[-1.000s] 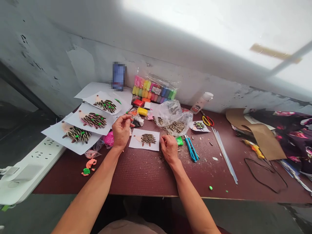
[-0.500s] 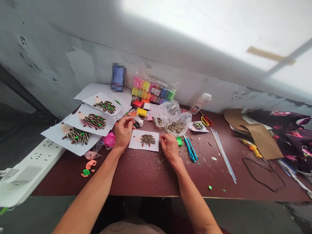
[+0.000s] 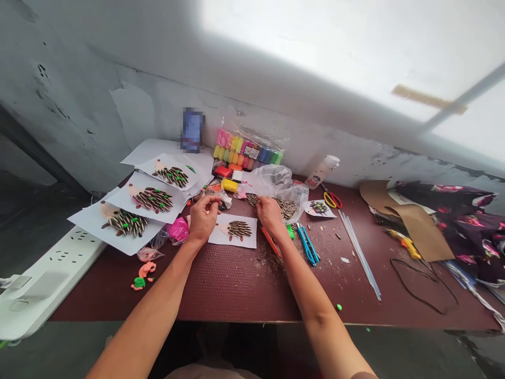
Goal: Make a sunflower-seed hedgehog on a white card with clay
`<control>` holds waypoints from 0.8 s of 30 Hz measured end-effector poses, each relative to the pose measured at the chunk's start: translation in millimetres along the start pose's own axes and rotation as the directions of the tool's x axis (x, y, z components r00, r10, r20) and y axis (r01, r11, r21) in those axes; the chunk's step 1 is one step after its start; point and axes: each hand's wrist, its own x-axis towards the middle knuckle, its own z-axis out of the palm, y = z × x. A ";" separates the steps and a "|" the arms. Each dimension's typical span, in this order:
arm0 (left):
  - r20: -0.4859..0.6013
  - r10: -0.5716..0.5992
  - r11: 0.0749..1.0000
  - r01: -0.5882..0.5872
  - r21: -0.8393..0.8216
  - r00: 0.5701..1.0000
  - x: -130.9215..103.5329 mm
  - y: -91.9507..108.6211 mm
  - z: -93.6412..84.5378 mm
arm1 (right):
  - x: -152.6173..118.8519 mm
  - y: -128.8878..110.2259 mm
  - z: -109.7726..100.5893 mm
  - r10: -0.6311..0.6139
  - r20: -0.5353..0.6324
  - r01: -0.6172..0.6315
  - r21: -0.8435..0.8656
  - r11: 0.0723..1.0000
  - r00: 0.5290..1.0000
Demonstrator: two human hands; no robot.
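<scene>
A small white card lies on the dark red table, bearing a hedgehog figure with striped seeds as spines. At the card's left edge is my left hand, its fingers pinched together; whatever they hold is too small to make out. My right hand reaches beyond the card's upper right corner to the striped seeds on clear plastic. Its fingertips are bunched down at the pile, and their contents are hidden. An orange tool lies partly under my right wrist.
Larger hedgehog sheets overlap at left beside a power strip. Colored clay packs stand behind. At right are a blue cutter, scissors, a bottle, clear sticks and a yellow glue gun.
My right hand has moved up and away from the card's right edge to the seed pile, uncovering the orange tool. My left hand has shifted slightly right and down, over the card's left edge.
</scene>
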 end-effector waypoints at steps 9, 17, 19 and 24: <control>0.029 0.040 0.999 -0.040 0.022 0.999 0.3 -2.1 1.2 | 10.3 1.5 15.9 -0.073 0.039 0.073 -0.012 0.997 0.997; 0.034 0.040 0.999 -0.042 0.031 0.999 0.9 -2.2 0.8 | 4.0 4.0 17.9 -0.084 0.001 0.084 -0.041 0.996 0.996; 0.035 0.044 0.998 -0.045 0.033 0.998 0.9 -2.4 1.0 | 3.4 5.7 18.7 -0.086 -0.008 0.085 -0.039 0.996 0.996; 0.037 0.053 0.998 -0.054 0.038 0.998 0.5 -3.1 1.1 | 8.8 7.2 20.9 -0.068 0.021 0.069 -0.041 0.997 0.997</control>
